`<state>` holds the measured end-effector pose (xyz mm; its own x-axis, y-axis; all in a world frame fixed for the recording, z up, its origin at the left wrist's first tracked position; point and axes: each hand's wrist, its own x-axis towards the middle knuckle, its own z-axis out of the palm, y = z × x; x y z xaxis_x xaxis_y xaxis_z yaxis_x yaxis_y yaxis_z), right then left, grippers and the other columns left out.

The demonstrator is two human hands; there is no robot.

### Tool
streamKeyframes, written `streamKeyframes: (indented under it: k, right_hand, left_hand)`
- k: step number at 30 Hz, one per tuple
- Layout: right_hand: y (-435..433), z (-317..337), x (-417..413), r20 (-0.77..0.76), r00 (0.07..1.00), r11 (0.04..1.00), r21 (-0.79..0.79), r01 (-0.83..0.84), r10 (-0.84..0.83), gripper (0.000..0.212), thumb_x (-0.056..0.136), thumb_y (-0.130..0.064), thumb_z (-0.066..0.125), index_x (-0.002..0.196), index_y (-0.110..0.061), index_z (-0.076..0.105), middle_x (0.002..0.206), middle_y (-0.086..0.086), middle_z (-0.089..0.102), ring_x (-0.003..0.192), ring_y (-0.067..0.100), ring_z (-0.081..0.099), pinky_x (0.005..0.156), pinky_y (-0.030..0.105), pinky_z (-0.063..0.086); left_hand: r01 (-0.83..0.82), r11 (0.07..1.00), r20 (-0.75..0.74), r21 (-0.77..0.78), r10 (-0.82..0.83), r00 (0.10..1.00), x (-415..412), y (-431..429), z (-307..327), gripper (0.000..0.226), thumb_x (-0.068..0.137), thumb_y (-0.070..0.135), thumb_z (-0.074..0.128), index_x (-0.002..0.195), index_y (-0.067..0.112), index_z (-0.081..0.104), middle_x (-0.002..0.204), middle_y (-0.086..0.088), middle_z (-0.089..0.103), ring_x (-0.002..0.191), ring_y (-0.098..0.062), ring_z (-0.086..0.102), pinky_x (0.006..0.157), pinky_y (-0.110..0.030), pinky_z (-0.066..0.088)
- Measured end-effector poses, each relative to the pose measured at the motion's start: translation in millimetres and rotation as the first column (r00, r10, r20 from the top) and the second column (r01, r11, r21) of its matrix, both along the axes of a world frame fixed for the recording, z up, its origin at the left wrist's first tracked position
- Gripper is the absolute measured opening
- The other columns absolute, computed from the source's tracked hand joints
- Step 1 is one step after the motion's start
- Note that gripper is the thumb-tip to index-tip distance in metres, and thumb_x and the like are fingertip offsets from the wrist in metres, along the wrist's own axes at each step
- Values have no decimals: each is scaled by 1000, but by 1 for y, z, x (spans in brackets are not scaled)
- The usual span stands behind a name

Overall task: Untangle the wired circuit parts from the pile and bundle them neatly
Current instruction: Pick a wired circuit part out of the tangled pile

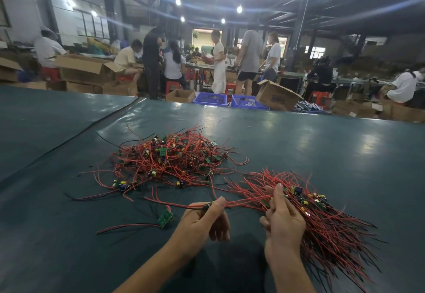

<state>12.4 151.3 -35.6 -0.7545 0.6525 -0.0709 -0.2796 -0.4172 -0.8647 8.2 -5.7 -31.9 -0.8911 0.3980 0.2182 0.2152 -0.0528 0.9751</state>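
- Hands and forearms of one person reach in from the bottom edge over a dark green table (333, 145), seen from a camera worn on the head.
- The left hand (202, 221) pinches a small circuit part (209, 205) between thumb and forefinger; its other fingers hang loosely curled below.
- A red wire (246, 201) runs from that pinched part to the right, stretched toward the right hand — whether its far end sits inside the bundle is hard to tell.
- The right hand (285, 223) is curled round the gathered middle of a bundle (326, 228) of wired parts, with the forefinger raised straight up.
- The bundle fans out on both sides of the grip. Red and black wire ends spread toward the near right, and small boards with blue and yellow components sit just beside the fingers.
- The tangled pile (170, 159) of red-wired circuit parts lies on the table beyond the left hand, apart from the bundle.
- One loose green board (166, 218) with red and black wires lies flat just left of the left hand.
- Beyond the table's far edge — blue crates (210, 98), open cardboard boxes (277, 96) and several people (249, 58) at other benches.
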Motion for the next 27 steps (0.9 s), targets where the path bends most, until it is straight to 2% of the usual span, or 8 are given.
streamKeyframes:
  k: [5, 8, 11, 13, 15, 19, 23, 27]
  right_hand:
    - [-23, -3, 6, 55, 964, 955, 137, -264, 259, 47, 76, -59, 62, 82, -15, 79, 53, -8, 43, 44, 5, 33, 43, 19, 32]
    - [-46, -3, 10, 100, 917, 869, 297, -397, 385, 33, 70, -50, 66, 69, -20, 79, 53, -3, 63, 49, 9, 58, 51, 23, 49]
    - [-50, -2, 9, 72, 934, 863, 362, -352, 351, 29, 76, -42, 63, 61, -22, 77, 61, 3, 71, 56, 9, 67, 54, 20, 54]
    - [-42, 0, 8, 65, 954, 877, 377, -296, 294, 34, 85, -39, 60, 62, -21, 78, 58, -1, 69, 54, 6, 64, 53, 17, 52]
    - [-32, 0, 6, 60, 968, 896, 367, -249, 244, 37, 91, -34, 59, 63, -18, 78, 46, -5, 54, 42, 5, 47, 44, 17, 40]
    - [-16, 0, 3, 40, 984, 943, 279, -180, 176, 35, 93, -31, 60, 67, -16, 78, 46, -5, 34, 41, 6, 28, 39, 21, 26]
    - [-2, 2, -1, 27, 995, 983, 152, -99, 96, 37, 93, -29, 62, 65, -11, 76, 47, -7, 33, 41, 4, 28, 37, 17, 27]
    - [4, 2, -3, -11, 997, 994, 82, -75, 76, 32, 94, -26, 61, 72, -5, 73, 51, -4, 35, 39, 3, 29, 35, 16, 27]
  left_hand:
    - [-52, 999, -24, -7, 52, 998, -4, 0, -5, 50, 90, 47, 41, 57, 18, 67, 57, -5, 67, 52, -17, 59, 56, -25, 47]
    - [-60, 998, -25, -23, 60, 998, -6, 1, -12, 46, 86, 52, 48, 68, 16, 73, 63, -5, 67, 62, -13, 62, 62, -24, 49]
    - [-46, 997, -18, -66, 45, 999, -6, 0, -16, 50, 82, 63, 52, 75, 18, 72, 67, 0, 67, 67, -12, 64, 64, -24, 50]
    - [-56, 989, -54, -139, 48, 997, -6, 0, -15, 53, 83, 70, 49, 68, 23, 68, 63, 7, 64, 64, -9, 62, 65, -25, 50]
    - [-81, 972, -114, -220, 57, 992, -5, 0, -14, 59, 83, 74, 44, 60, 23, 61, 59, 8, 61, 62, -9, 58, 65, -28, 45]
    - [-60, 955, -157, -289, 14, 987, -3, -2, -10, 63, 81, 77, 36, 59, 24, 62, 62, 8, 67, 63, -6, 60, 68, -18, 47]
    - [2, 960, -137, -279, -42, 990, -4, -4, -10, 64, 87, 69, 40, 65, 14, 65, 67, -7, 70, 72, -28, 65, 80, -47, 52]
    - [30, 959, -150, -283, -75, 986, -3, -3, -7, 61, 87, 67, 41, 65, 14, 63, 66, -3, 70, 65, -16, 64, 72, -31, 53]
